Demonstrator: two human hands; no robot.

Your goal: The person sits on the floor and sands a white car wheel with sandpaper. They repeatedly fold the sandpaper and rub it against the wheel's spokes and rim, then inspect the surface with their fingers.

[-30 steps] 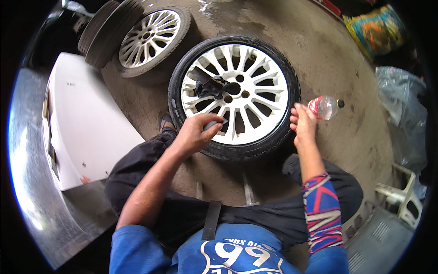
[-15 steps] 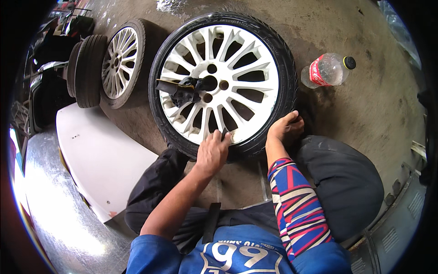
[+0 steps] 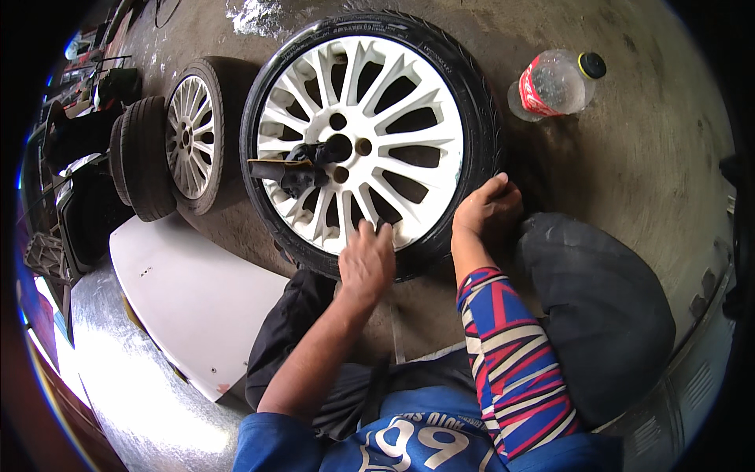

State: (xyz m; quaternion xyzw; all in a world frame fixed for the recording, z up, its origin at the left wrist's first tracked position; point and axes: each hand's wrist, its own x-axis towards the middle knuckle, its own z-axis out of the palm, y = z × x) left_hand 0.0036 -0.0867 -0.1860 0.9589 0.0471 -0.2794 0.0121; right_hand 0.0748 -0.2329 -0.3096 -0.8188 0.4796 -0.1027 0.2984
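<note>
A white multi-spoke wheel [image 3: 405,161] with a black tyre [image 3: 481,118] lies face up before me. Over the lower rim, my left hand [image 3: 367,259] is closed, slightly blurred. Its fingertips pinch a small dark flat piece [image 3: 383,229] against the white surface; the exact kind is hard to make out. My right hand [image 3: 489,206] curls round the tyre's lower right edge, thumb uppermost, other fingers partly hidden. On the spokes left of the hub rest a crumpled black cloth [image 3: 301,179] and a folded dark sheet with a brown edge [image 3: 271,168].
A clear bottle [image 3: 560,82] with red label and black cap stands right of the wheel. At left, another white wheel [image 3: 191,135] leans beside upright tyres [image 3: 141,161]. A white panel [image 3: 189,303] lies near my left knee, beside a shiny metal sheet [image 3: 130,377].
The whole view has shifted a little, so the wheel and bottle sit further left and higher. My left hand stays at the lower rim; my right hand keeps its place on the tyre.
</note>
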